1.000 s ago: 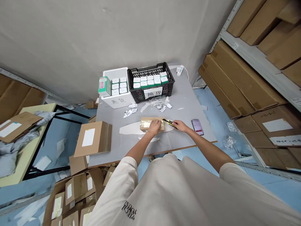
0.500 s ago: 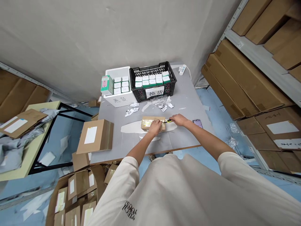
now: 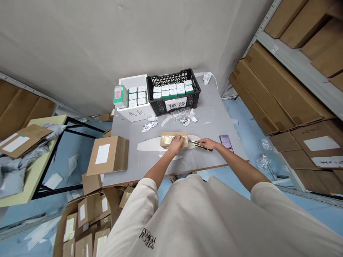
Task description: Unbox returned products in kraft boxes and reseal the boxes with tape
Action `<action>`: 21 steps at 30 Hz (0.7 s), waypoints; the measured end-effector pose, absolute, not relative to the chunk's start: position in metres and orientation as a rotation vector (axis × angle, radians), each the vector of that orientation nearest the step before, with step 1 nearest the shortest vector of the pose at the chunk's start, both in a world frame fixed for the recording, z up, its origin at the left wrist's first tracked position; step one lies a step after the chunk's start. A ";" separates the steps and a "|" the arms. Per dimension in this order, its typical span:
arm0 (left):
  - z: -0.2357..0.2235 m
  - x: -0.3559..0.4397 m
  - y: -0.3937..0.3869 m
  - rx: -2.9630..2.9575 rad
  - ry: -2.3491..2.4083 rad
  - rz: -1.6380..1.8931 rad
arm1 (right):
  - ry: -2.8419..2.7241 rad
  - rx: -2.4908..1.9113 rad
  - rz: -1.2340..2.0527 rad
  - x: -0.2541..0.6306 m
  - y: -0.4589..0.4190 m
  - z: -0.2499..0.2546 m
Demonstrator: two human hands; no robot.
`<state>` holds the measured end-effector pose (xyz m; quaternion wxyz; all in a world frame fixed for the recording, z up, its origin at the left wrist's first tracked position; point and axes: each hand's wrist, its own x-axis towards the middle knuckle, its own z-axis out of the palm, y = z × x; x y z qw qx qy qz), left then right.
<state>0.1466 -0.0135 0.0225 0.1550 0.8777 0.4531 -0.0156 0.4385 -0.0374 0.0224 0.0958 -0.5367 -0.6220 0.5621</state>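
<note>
A small taped cardboard box (image 3: pixel 166 138) lies on the grey table, long side toward me. My left hand (image 3: pixel 176 144) rests over its near side and top, fingers curled onto it and holding it. My right hand (image 3: pixel 209 143) is closed around a black and yellow utility knife (image 3: pixel 199 144) just right of the box. The knife's front end points at the box's right end; whether the blade touches the cardboard, I cannot tell. A phone (image 3: pixel 226 142) lies to the right of my right hand.
Behind the box are crumpled paper (image 3: pixel 150 126) and clear plastic wrap (image 3: pixel 180 114). A black crate (image 3: pixel 197 93) and a white bin (image 3: pixel 136 113) hold small white-green boxes. A larger carton (image 3: pixel 103 153) stands at the table's left; a big box (image 3: pixel 63 214) of parcels is below.
My right hand has shifted slightly right and down, and the knife now lies at a different angle with more of its handle showing. The left hand stays on the box.
</note>
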 end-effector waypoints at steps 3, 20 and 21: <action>0.025 0.147 -0.014 2.482 1.303 -0.062 | -1.690 -1.640 1.616 0.436 -0.045 0.025; 0.018 0.140 0.023 2.462 1.434 -0.013 | -2.055 -1.629 1.045 0.422 -0.061 0.031; 0.019 0.141 0.023 2.454 1.427 -0.029 | -2.116 -1.643 0.991 0.421 -0.062 0.032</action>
